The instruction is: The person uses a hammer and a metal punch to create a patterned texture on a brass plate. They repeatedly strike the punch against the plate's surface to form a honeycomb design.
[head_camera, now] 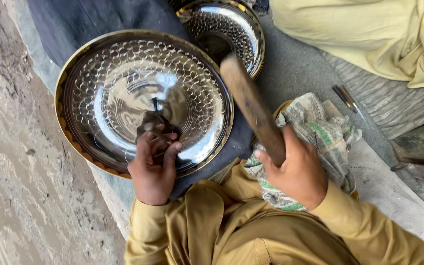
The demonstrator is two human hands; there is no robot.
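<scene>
A large round shiny metal tray (99,73) with a hammered honeycomb pattern and a brass rim lies in front of me on dark cloth. My left hand (153,164) rests on its near part, pinching a small dark metal punch (155,105) upright against the middle of the tray. My right hand (295,172) grips the wooden handle of a hammer (251,105), raised and blurred, with its head above the tray's right side.
A second patterned shiny tray (244,27) lies behind the first. A crumpled printed cloth (325,132) sits on my right knee. Thin metal tools (347,98) lie on a grey mat at right. Another person's pale yellow garment (369,34) fills the top right. Bare dirt ground lies left.
</scene>
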